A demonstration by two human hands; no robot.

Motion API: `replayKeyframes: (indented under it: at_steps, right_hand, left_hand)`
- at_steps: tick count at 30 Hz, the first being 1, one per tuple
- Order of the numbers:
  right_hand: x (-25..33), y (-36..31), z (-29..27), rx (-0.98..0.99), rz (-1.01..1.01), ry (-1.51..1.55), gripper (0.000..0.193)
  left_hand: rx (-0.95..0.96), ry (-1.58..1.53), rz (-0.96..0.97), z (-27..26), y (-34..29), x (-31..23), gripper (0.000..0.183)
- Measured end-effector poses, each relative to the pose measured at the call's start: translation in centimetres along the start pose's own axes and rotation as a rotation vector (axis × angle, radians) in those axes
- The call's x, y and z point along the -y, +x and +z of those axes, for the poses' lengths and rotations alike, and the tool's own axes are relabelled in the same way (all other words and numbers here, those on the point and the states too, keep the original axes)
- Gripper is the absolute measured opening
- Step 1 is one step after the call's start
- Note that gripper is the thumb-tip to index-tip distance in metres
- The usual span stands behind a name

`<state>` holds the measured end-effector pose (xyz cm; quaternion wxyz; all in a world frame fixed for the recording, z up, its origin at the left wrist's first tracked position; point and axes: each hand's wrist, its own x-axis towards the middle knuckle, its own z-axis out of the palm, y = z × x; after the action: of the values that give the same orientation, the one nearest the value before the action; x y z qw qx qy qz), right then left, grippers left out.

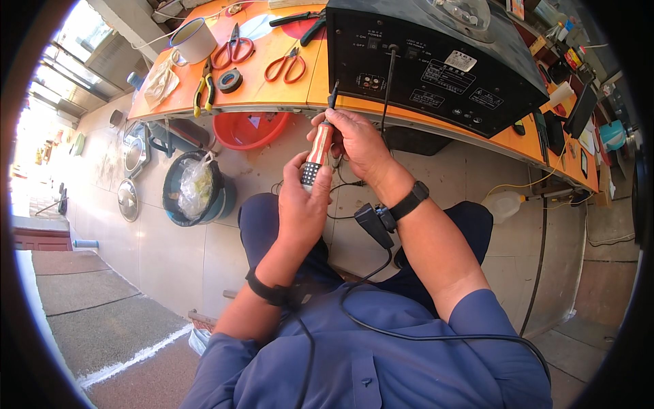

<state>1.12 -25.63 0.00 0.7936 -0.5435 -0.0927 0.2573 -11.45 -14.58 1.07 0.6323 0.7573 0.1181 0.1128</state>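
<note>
A screwdriver [318,151] with a red-and-white striped handle and a dark, white-dotted end is held in front of my body. The fingers of my left hand [303,201] close round the dotted end. Up at the neck, my right hand [362,144] pinches the handle close to its dark collar. The tool points away from me, its dark shaft reaching toward the lower left corner of a black box-shaped electrical device [422,75] with switches and sockets on its panel. Whether the tip touches the device, I cannot tell.
On the orange table [197,95] lie red-handled scissors [286,66], yellow-and-black pliers [204,88], black tape [230,80] and a white mug [193,42]. Below stand a red basin [251,129] and a bucket with a plastic bag [196,187]. Black cables [436,337] cross my body from wrist straps.
</note>
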Motion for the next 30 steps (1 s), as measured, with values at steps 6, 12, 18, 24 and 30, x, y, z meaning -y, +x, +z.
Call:
replayKeyframes:
  at_steps: [6,12,18,24,30]
  right_hand:
    - [0.4,-0.7,0.3,0.022,0.030,0.087,0.037]
    - [0.1,-1.8,0.7,0.094,0.081,0.249,0.037]
    - [-0.9,-1.6,0.7,0.071,0.028,0.282,0.033]
    - [-0.9,-1.8,0.6,0.099,0.044,0.268,0.034]
    - [-1.2,-1.5,1.1,0.073,-0.009,0.248,0.033]
  left_hand:
    - [0.154,-0.540,-0.333,-0.3,-0.1,-0.2,0.035]
    - [0.189,-0.746,-0.424,-1.1,0.2,-0.3,0.034]
    - [-0.075,0.512,0.383,-0.6,0.3,1.0,0.033]
    - [0.300,-0.936,-0.463,-1.8,0.4,1.1,0.030]
    - [-0.077,0.604,0.412,-1.0,0.3,1.2,0.038]
